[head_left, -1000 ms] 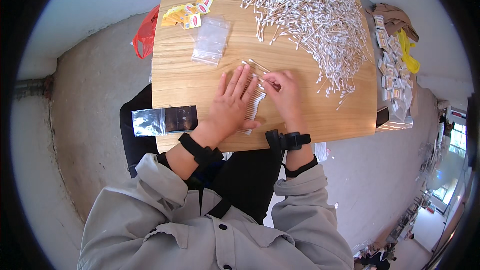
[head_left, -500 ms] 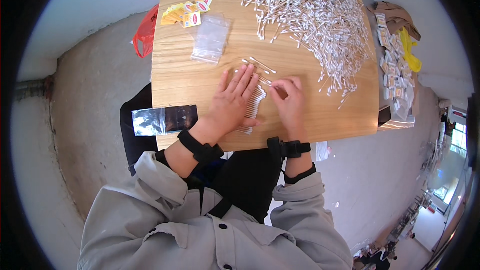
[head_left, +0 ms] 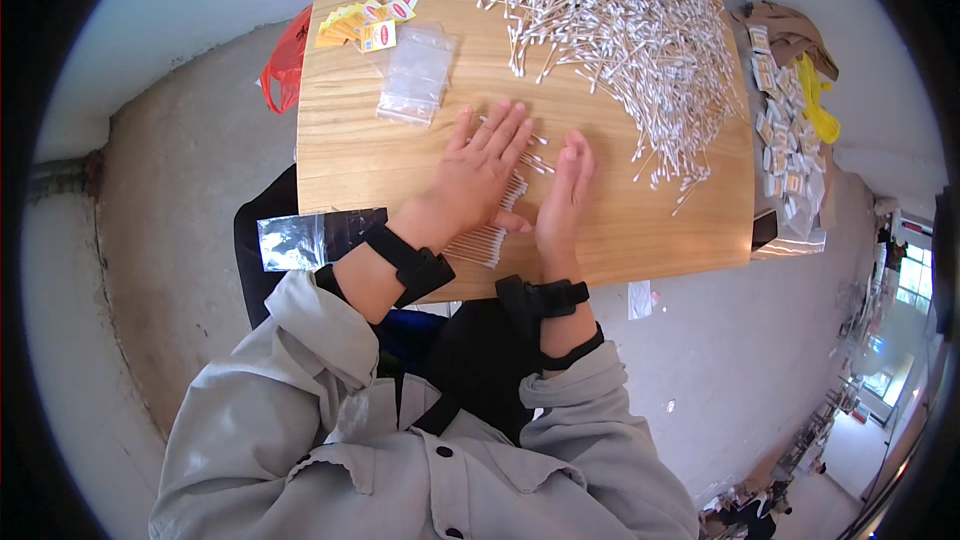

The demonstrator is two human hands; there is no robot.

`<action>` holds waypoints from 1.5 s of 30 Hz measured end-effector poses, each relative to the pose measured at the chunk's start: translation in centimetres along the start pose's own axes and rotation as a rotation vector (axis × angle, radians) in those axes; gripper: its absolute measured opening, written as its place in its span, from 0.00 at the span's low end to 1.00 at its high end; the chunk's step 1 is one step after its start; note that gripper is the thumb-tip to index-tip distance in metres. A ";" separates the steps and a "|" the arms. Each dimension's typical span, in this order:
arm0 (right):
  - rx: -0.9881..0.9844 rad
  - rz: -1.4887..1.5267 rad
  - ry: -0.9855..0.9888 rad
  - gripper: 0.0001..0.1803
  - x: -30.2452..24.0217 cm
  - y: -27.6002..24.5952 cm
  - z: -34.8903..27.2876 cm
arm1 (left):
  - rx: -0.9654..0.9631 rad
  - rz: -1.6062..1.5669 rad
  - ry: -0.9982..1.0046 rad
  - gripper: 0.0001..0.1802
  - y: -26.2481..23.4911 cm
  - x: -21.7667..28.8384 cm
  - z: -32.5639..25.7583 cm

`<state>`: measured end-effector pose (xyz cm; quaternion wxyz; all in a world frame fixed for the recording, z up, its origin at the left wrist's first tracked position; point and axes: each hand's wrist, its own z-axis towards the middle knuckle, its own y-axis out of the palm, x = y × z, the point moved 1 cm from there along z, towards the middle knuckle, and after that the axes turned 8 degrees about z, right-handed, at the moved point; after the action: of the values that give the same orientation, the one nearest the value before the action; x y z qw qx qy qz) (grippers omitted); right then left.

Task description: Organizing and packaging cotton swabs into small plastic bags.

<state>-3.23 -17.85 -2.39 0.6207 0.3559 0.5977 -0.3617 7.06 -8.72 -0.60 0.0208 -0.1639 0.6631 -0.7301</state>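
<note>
You are seated at a light wooden table (head_left: 360, 155) that stands on a grey concrete floor (head_left: 170, 200), with a pale wall running along the far side. The grain of the tabletop runs left to right, and its near edge sits just above your lap.

Containers: a small stack of clear zip bags (head_left: 415, 75) lies flat on the table's left part, apparently unfilled. A further clear plastic bag (head_left: 300, 238) hangs off the near left corner, beside your left forearm. A red plastic bag (head_left: 285, 65) sits on the floor against the table's left edge.

Packages: yellow and red printed sachets (head_left: 372, 18) are scattered along the far left corner of the table. To the right of the table, a pile of small pale packets (head_left: 780, 130) rests on clear plastic sheeting, with a yellow item (head_left: 815, 105) beside it and brown cloth behind.

A large loose heap of white cotton swabs (head_left: 620, 30) covers the far right part of the tabletop.

Your left hand (head_left: 480, 165) lies flat with fingers spread wide, pressing down on a neat row of cotton swabs (head_left: 482, 238) near the table's front edge. Your right hand (head_left: 563, 195) stands on edge, fingers straight and together, just beside the row's right side; it grasps nothing. A few stray swabs lie between your two hands. Both wrists carry black straps.
</note>
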 end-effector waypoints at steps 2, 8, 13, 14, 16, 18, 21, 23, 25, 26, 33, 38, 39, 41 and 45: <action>-0.003 0.048 0.064 0.27 0.3 0.3 0.3 | -0.037 -0.038 0.051 0.67 0.0 0.1 -0.1; -0.030 0.394 0.081 0.33 1.1 0.7 0.7 | -0.029 -0.126 -0.020 0.70 -0.6 -0.7 -2.7; -0.014 0.383 0.015 0.33 1.0 3.0 0.6 | 0.020 -0.148 -0.057 0.72 0.2 -0.8 -2.7; -0.011 0.385 0.014 0.33 1.1 2.9 0.7 | 0.020 -0.146 -0.054 0.72 0.2 -0.3 -2.6; -0.080 0.260 0.038 0.34 1.3 2.6 1.1 | -0.005 -0.167 -0.067 0.72 0.2 0.6 -2.8; -0.051 0.368 0.065 0.35 0.9 2.4 0.8 | 0.021 -0.215 -0.073 0.72 0.3 0.1 -3.2; -0.009 0.470 0.083 0.36 0.6 1.7 0.5 | 0.053 -0.213 -0.082 0.72 0.0 -0.4 -3.2; 0.002 0.468 0.072 0.36 0.4 1.6 0.3 | 0.061 -0.160 -0.085 0.72 -0.3 -0.5 -3.0; -0.023 0.452 0.060 0.37 0.3 1.9 0.3 | -0.010 -0.091 -0.003 0.71 -0.3 -0.3 -2.9; -0.023 0.452 0.059 0.37 0.3 1.9 0.3 | -0.010 -0.091 -0.002 0.71 -0.4 -0.2 -3.0; -0.023 0.364 0.051 0.34 0.8 1.9 -0.4 | 0.012 -0.092 -0.179 0.73 -1.0 -0.5 -4.9; -0.123 0.197 -0.026 0.32 1.8 2.8 -0.1 | -0.042 -0.053 -0.170 0.74 -0.2 0.3 -4.8; -0.110 0.279 -0.005 0.32 1.8 3.1 0.0 | -0.038 -0.037 -0.195 0.74 -0.2 0.4 -4.9; -0.099 0.360 0.014 0.33 1.8 3.1 0.2 | -0.030 -0.021 -0.221 0.74 -0.2 0.4 -4.7; -0.029 0.455 0.081 0.35 0.8 2.9 -0.1 | -0.034 0.013 -0.157 0.74 -1.1 0.5 -3.8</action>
<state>-0.75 -16.43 -3.18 0.6668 0.4867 0.5317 -0.1892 5.77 -5.09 0.28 0.0745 -0.2167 0.6729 -0.7033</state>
